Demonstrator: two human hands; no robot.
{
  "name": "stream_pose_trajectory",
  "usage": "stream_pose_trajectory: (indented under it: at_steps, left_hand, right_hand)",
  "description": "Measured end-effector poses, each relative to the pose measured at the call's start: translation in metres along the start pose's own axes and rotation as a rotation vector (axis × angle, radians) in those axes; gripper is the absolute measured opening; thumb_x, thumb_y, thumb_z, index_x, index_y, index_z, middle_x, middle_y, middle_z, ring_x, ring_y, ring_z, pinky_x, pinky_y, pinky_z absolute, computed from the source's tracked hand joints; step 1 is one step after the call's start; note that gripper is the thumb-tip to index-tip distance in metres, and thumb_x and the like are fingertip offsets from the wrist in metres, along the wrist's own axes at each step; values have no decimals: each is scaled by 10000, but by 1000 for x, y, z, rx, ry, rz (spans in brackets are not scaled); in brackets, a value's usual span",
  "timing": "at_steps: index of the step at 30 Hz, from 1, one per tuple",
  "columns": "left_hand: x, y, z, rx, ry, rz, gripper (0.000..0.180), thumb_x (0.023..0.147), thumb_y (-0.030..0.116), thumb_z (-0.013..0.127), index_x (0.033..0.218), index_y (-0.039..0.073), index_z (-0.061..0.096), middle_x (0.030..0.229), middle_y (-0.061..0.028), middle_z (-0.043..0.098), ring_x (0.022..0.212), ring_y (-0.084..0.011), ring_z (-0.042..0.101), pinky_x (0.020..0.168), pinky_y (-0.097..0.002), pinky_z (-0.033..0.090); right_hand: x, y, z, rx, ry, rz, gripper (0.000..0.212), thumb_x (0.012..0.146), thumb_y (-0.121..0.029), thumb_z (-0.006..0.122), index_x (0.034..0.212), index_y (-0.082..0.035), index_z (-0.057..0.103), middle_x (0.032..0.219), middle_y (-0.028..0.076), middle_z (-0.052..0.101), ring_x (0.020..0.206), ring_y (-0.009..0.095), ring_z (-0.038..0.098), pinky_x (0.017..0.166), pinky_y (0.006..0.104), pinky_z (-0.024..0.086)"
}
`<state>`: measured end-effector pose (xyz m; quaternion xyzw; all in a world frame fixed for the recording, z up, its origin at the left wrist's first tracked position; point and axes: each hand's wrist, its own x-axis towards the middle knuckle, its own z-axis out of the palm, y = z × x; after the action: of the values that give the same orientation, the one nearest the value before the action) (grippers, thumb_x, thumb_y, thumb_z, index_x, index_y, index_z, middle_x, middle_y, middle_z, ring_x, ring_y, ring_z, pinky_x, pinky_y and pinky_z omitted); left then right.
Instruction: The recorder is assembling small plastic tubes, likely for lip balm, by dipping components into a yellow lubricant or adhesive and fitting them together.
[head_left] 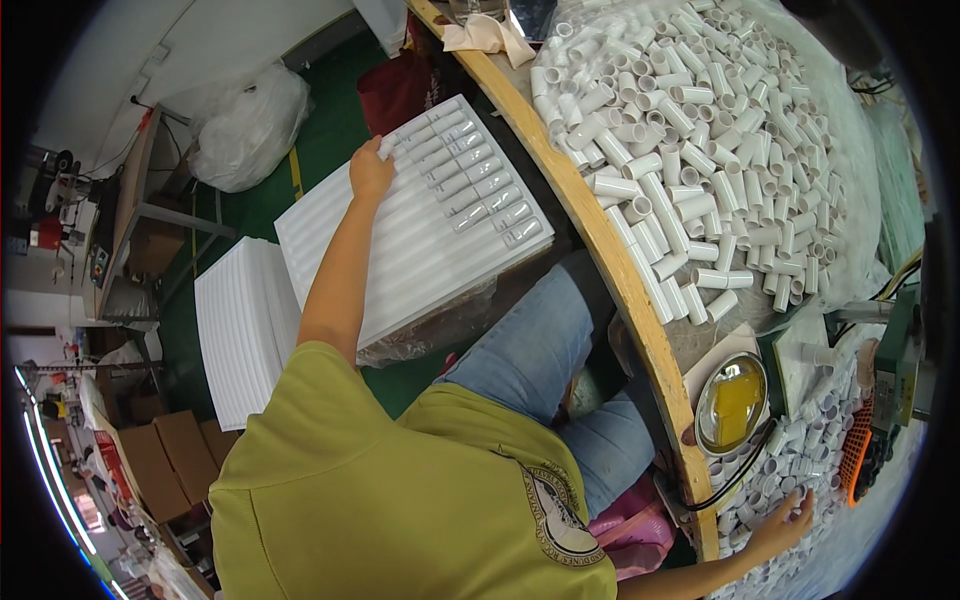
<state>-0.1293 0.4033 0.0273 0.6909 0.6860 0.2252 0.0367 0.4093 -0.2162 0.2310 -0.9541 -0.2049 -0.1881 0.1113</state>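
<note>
My left hand (372, 172) is at the far edge of a grooved white foam tray (350, 250), its fingers closed on a short white tube (386, 149). Beside it, white plastic tubes (468, 172) lie in rows in the grooves on the tray's right part. At the lower right, my right hand (782, 528) reaches into a heap of small white plastic pieces (800, 450). Its fingertips are bent together around what looks like one of these pieces, mostly hidden by the fingers.
A big pile of white tubes (690, 130) covers the wood-edged table (590, 205). Near its edge sits a round metal dish (731, 404) with something yellow. An orange basket (856, 455) and green machine (893, 370) stand at right. More foam trays (240, 330) are stacked left.
</note>
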Motion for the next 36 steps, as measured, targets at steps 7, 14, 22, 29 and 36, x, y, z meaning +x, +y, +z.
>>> stream_pose_trajectory:
  at_steps: [7, 14, 22, 29, 36]
  left_hand:
    - [-13, 21, 0, -285, -204, -64, 805, 697, 227, 670, 1399, 3, 347, 1453, -345, 172, 1378, -402, 205, 1109, -374, 233]
    - [-19, 35, 5, -7, -177, 23, 657, 745, 86, 527, 1378, 1, 378, 1461, -339, 153, 1349, -481, 199, 1098, -423, 245]
    - [-38, 15, 29, -75, 66, 248, 565, 781, 48, 487, 1344, 72, 440, 1475, -242, 225, 1350, -484, 183, 1060, -585, 217]
    - [-69, 237, -89, -480, 343, 620, 325, 771, 108, 620, 1095, 86, 619, 1173, -137, 530, 1170, -333, 433, 997, -426, 321]
    - [-125, 390, -93, -351, -220, 1018, 219, 742, 154, 701, 916, 24, 674, 882, -122, 598, 880, -268, 574, 790, -357, 448]
  right_hand:
    - [-1, -2, 9, -16, 11, 5, 363, 906, -257, 580, 1248, -137, 570, 979, 101, 555, 712, 189, 485, 662, 333, 440]
    - [-2, -7, 0, 64, 31, 114, 340, 862, -254, 642, 1149, -79, 596, 956, 101, 616, 728, 197, 567, 655, 327, 468]
    - [1, -11, -4, 78, -52, 157, 327, 823, -219, 675, 1097, -57, 599, 863, 91, 650, 655, 172, 577, 624, 319, 472]
    - [7, -3, -9, 149, 51, 187, 363, 818, -158, 619, 1172, -95, 567, 950, 85, 642, 728, 167, 583, 661, 303, 473]
    - [13, 6, 14, 396, 142, 99, 392, 859, -91, 614, 1242, -52, 543, 1085, 88, 575, 915, 154, 529, 733, 262, 473]
